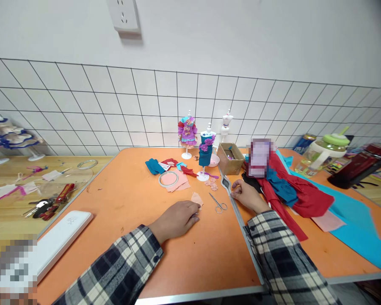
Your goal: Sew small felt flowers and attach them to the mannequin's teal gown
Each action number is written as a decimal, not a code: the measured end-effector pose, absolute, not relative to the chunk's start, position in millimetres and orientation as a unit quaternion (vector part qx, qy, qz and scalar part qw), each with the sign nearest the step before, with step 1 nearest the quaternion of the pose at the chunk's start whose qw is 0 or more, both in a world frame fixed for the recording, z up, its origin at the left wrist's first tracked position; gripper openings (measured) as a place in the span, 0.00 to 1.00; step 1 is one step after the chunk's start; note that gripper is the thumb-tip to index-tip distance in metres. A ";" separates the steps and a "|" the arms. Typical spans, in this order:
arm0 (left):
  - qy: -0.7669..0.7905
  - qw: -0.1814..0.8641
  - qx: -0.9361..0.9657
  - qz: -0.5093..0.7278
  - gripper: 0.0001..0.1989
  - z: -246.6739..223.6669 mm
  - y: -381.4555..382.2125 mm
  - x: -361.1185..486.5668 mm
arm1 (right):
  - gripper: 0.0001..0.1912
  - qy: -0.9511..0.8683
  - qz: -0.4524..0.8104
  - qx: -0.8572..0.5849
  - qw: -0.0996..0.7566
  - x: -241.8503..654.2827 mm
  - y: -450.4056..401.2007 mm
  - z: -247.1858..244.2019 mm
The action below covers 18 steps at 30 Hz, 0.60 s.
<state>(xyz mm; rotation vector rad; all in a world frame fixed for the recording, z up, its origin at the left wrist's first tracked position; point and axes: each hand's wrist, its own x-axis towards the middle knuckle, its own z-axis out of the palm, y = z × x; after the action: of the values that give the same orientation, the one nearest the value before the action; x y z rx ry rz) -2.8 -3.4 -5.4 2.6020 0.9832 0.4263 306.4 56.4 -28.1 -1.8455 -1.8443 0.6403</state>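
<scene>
Resting knuckles-up on the orange bench [130, 190], the left hand [178, 220] is seen loosely curled, its fingertips pressed on a small pink felt scrap [197, 198]; nothing is truly gripped. The right hand [246, 195] is laid relaxed on the metal seam between the two bench tops, nothing held. The scrap is judged light, soft and floppy, best pinched at a free corner or slid flat. Small scissors [220, 205] lie just beside it, between the hands. Open room is left to the near left, bounded by a white case [63, 237] at the edge. Red and blue cloth [292, 195] is heaped to the right. Farther back, a tape ring [168, 178], dressed mannequins [205, 154] and a box [230, 159] are crowded.
</scene>
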 end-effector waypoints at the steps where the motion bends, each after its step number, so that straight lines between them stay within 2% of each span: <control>1: 0.344 0.163 0.913 0.149 0.09 -5.6 -3.4 -2.8 | 0.11 -0.667 0.225 -0.677 0.213 306.4 58.0 -29.5; 5: 0.343 0.159 0.914 0.147 0.09 -5.9 -3.2 -2.6 | 0.09 -0.657 0.212 -0.698 0.191 305.6 63.3 -32.1; 13: 0.343 0.163 0.913 0.150 0.09 -5.8 -3.4 -2.5 | 0.13 -0.659 0.195 -0.705 0.176 300.4 65.2 -29.7; 18: 0.345 0.162 0.913 0.145 0.09 -5.5 -3.6 -2.6 | 0.08 -0.676 0.216 -0.678 0.189 305.1 59.3 -23.3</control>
<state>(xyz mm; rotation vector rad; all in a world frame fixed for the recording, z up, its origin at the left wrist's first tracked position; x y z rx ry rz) -2.6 -3.6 -5.5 2.6050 0.9847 0.4144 305.1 59.3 -23.3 -1.9073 -1.9017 0.6059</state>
